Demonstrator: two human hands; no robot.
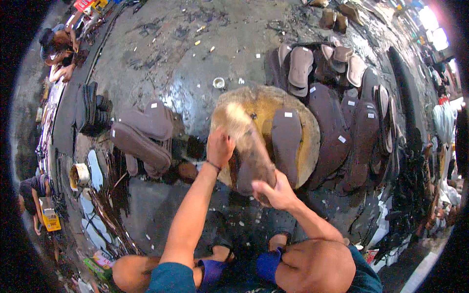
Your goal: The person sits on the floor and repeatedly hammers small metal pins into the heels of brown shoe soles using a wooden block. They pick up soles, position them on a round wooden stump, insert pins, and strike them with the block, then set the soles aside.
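Holding one sole [254, 147], right fingers [266, 189] clasped, left fingers [224, 141] curled, hold unclear, one block [309, 119]

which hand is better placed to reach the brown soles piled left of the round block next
Probably the left hand: it is nearer those brown soles, while the right hand, farther over, grips a long blurred object.

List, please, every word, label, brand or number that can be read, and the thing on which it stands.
I don't copy out printed text, only where it stands:
White labels on brown soles: too small to read.
Yellow container, lower left: dark print, not copied.
Pink-and-green packaging: lettering, not copied.
Red panel, top left: blurred.
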